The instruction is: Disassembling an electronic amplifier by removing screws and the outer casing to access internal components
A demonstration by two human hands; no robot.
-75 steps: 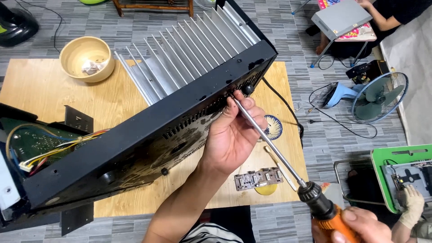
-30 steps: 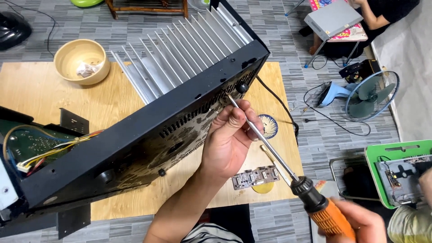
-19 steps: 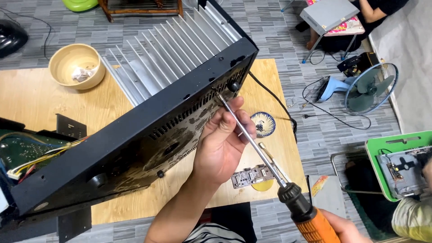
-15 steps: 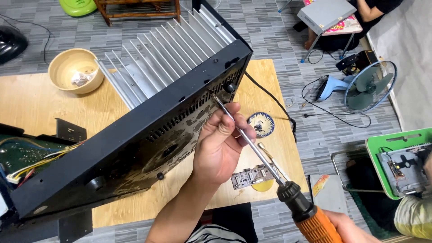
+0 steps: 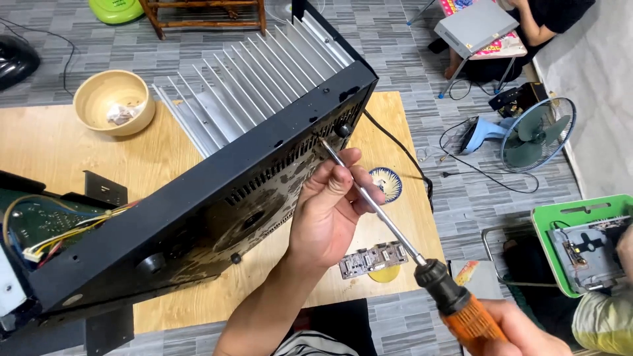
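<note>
The left hand (image 5: pixel 326 211) pinched the shaft of a long screwdriver (image 5: pixel 376 209) — its tip at 11 o'clock, against the tilted black metal case (image 5: pixel 198 217) on the wooden surface (image 5: pixel 53 145). The right hand (image 5: pixel 521 336), at 5 o'clock, gripped the orange handle.

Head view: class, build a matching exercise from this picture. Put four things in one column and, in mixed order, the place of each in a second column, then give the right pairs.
Things:
1. bowl
2. fan
3. screwdriver
4. green tray

Places:
A. on the floor, right of the table
B. tip at the black case, shaft between the left hand's fingers, handle in the right hand
C. far left part of the wooden table
D. right edge of the picture, holding a grey device

Pairs: 1-C, 2-A, 3-B, 4-D
</note>
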